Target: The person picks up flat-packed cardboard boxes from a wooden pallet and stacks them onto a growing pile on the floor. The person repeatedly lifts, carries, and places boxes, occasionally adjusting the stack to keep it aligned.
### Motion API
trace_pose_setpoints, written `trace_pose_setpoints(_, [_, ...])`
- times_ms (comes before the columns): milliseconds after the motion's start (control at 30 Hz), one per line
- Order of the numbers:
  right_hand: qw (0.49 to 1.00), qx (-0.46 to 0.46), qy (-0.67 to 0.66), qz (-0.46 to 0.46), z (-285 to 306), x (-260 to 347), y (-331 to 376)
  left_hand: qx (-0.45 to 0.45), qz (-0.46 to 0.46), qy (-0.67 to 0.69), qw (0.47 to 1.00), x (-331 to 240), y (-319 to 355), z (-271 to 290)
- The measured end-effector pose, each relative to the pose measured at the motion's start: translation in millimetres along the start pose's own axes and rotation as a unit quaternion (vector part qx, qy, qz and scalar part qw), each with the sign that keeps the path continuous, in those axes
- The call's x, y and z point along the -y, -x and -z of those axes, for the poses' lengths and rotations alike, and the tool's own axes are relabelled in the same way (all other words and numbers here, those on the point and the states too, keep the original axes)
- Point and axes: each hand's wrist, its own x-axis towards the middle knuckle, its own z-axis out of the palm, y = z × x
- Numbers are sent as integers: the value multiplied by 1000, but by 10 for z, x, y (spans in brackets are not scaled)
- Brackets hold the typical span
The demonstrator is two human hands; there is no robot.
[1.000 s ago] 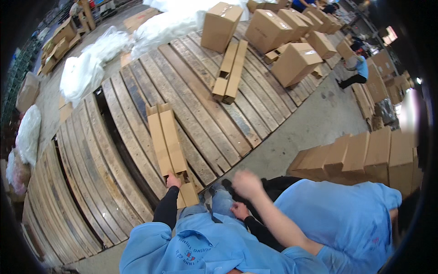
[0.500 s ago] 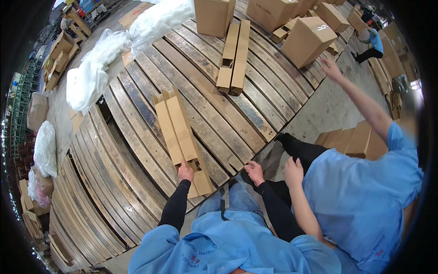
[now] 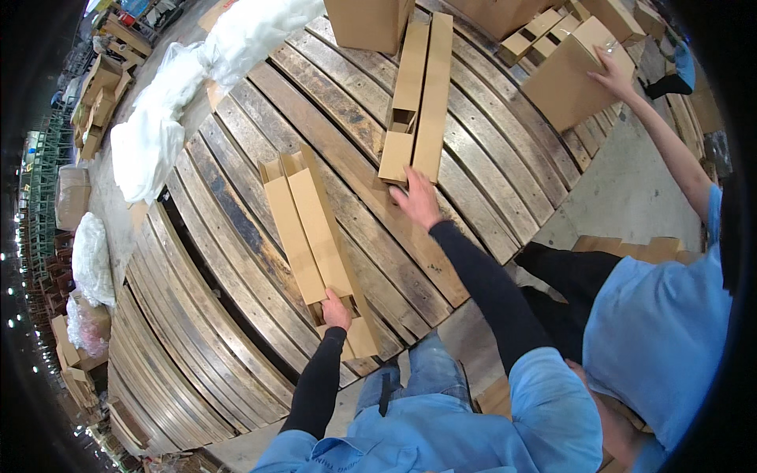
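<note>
Two long, narrow brown cardboard pieces (image 3: pixel 302 229) lie side by side on the wooden slats in front of me. My left hand (image 3: pixel 337 310) is closed on their near part, fingers at a cut-out opening. Farther off and to the right lies another pair of long cardboard pieces (image 3: pixel 430 102), also with a cut-out. My right hand (image 3: pixel 418 201) is at the near end of that pair, fingers apart, its fingertips touching or almost touching the edge.
A co-worker at my right has a hand on a large carton (image 3: pixel 572 79). Another big carton (image 3: pixel 365 24) stands at the far edge. Clear plastic wrap (image 3: pixel 150 150) lies along the left. The wooden slatted platform (image 3: pixel 236 260) has wide dark gaps.
My right hand has moved from the platform's near edge, forward to the farther cardboard pair. My left hand stays on the nearer pair. The co-worker's hand has reached the large carton.
</note>
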Motion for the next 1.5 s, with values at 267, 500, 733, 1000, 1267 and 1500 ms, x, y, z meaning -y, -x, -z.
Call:
trace_pose_setpoints(267, [969,78,229,49,-388,-261,-1127,-71,-16,66,995,71,33,82])
trace_pose_setpoints(500, [942,288,107,132,-625,82,996,-92,-14,79,993,37,-23,43])
trace_pose_setpoints(733, [961,189,-27,200,-657,226,1384,-36,2,215,976,-250,-195,247])
trace_pose_setpoints(1000, [957,-57,9,-284,146,-557,-984,-79,85,132,984,-721,-163,259])
trace_pose_setpoints(1267, [570,131,-717,-378,-292,-679,512,-40,123,130,983,-718,-203,232])
trace_pose_setpoints(1500, [586,178,-620,-490,-389,-933,2045,-20,195,112,974,-899,-223,262])
